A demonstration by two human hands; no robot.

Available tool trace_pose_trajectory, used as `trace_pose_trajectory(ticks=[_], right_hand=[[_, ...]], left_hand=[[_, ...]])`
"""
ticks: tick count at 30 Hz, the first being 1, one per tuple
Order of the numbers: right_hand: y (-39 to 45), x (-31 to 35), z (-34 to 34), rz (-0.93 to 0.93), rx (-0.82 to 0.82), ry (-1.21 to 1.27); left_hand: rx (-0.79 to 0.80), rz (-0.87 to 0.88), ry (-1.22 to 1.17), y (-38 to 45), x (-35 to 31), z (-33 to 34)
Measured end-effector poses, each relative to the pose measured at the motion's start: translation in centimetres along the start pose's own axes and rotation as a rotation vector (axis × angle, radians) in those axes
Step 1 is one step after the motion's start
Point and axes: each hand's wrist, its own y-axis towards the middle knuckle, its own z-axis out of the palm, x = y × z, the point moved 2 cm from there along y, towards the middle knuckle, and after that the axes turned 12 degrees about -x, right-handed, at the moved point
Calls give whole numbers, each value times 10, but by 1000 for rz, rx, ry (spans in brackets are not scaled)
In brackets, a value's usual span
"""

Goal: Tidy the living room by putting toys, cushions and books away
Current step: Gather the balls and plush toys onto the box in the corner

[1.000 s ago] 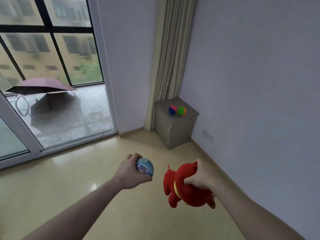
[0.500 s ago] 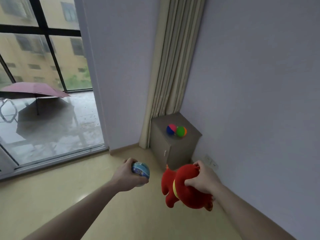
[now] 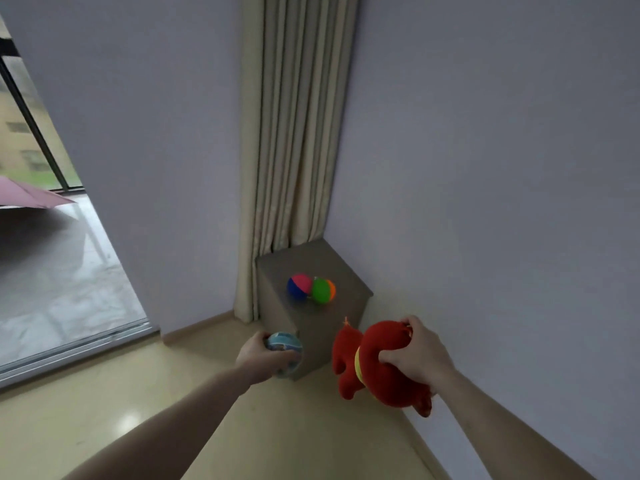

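Note:
My left hand (image 3: 260,356) grips a small blue patterned ball (image 3: 286,346) in front of the cabinet's front face. My right hand (image 3: 415,351) grips a red plush toy (image 3: 372,367) with a yellow collar, held in the air to the right of the cabinet's front corner. A grey cabinet (image 3: 341,268) stands in the room corner. On its top lie a pink-and-blue ball (image 3: 298,286) and a green-and-orange ball (image 3: 322,290), touching each other.
A beige curtain (image 3: 291,133) hangs in the corner behind the cabinet. Grey walls (image 3: 502,168) meet there. A glass door (image 3: 52,271) at the left shows a wet balcony with a pink umbrella (image 3: 27,197). The floor (image 3: 138,410) is pale and shiny.
The view has moved closer to the corner cabinet, which now looms larger. Both hands have kept their hold on the blue ball and the red plush toy.

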Motion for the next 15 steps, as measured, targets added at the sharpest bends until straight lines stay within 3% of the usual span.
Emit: trace_pose_trajectory(ticks=[6, 15], right_hand=[[143, -13, -19, -28, 59, -11], [292, 6, -4, -84, 140, 1]], left_hand=[[-30, -134, 1, 83, -46, 53], [-90, -373, -134, 176, -79, 94]])
